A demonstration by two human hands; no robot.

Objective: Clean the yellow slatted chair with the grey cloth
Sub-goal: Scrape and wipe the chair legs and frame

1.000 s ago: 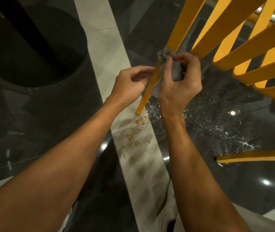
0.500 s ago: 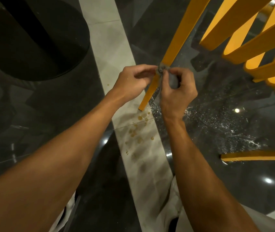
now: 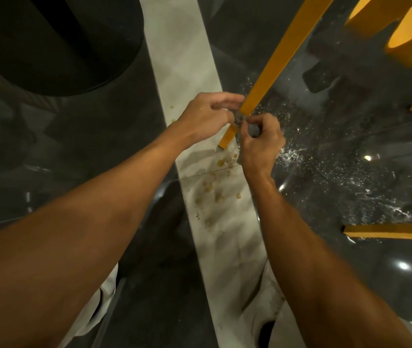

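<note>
While your right hand [image 3: 260, 141] pinched the grey cloth [image 3: 239, 119] tight round the yellow chair leg [image 3: 270, 69] near its foot, your left hand [image 3: 206, 116] gripped the same leg just left of it, over the pale floor strip [image 3: 187, 59] with brown spots [image 3: 210, 188].

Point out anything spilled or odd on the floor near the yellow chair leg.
Yellowish-brown droplets dot the pale floor strip just below the yellow chair leg; glistening water spatter covers the dark glossy floor to its right.
</note>
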